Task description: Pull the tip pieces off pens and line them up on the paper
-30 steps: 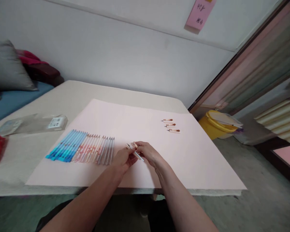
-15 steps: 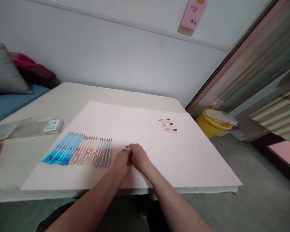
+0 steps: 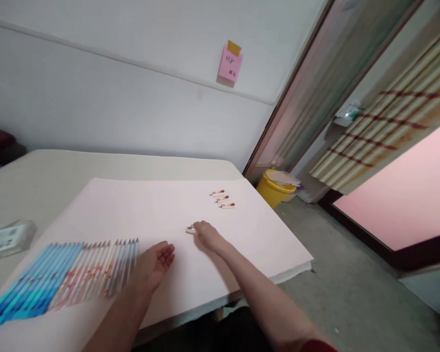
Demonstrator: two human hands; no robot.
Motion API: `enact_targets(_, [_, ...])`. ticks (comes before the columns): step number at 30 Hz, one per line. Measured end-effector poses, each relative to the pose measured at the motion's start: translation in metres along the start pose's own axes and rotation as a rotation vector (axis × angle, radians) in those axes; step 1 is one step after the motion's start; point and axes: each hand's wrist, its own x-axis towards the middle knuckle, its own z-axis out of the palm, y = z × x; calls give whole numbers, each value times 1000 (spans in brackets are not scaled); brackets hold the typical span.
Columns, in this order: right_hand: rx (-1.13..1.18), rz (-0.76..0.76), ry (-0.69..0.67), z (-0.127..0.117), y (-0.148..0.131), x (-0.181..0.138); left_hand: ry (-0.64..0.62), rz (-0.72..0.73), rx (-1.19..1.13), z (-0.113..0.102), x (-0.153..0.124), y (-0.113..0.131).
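Observation:
My right hand (image 3: 206, 235) is closed on a short, pale pen-like piece (image 3: 189, 229), its dark pointed tip sticking out to the left, just above the pink sheet (image 3: 161, 205). Fingers hide the rest of that piece. Near the front of the sheet, my left hand (image 3: 157, 261) hangs with loosely curled fingers and nothing visible in it. Beside it, to the left, lies a row of slim pens (image 3: 91, 269), blue, then pinkish-white, then greyish. Three similar short pointed pieces (image 3: 222, 199), with brown ends, lie farther back on the right.
A clear plastic package (image 3: 9, 239) with a white label lies on the cream table cover (image 3: 132, 166) at left. Beyond the right edge stands a yellow bucket (image 3: 273, 190). A pink note (image 3: 230, 63) is taped to the wall behind.
My hands, together before, have come apart. The right one has moved toward the three short pieces with the pen-like piece, the left one back toward the pen row. The view has turned right.

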Motion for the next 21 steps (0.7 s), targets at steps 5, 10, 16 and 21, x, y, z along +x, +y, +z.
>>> enact_targets(5, [-31, 21, 1, -32, 87, 3, -19, 10, -21, -2, 1, 5])
enact_targets(10, [-33, 16, -19, -52, 149, 5, -9, 25, -1, 1, 1, 1])
enact_targets(16, [-40, -31, -36, -53, 176, 13, 5, 31, 24, 5, 10, -2])
enact_targets(21, [-93, -23, 22, -45, 186, 16, -7, 22, 33, 8, 16, -3])
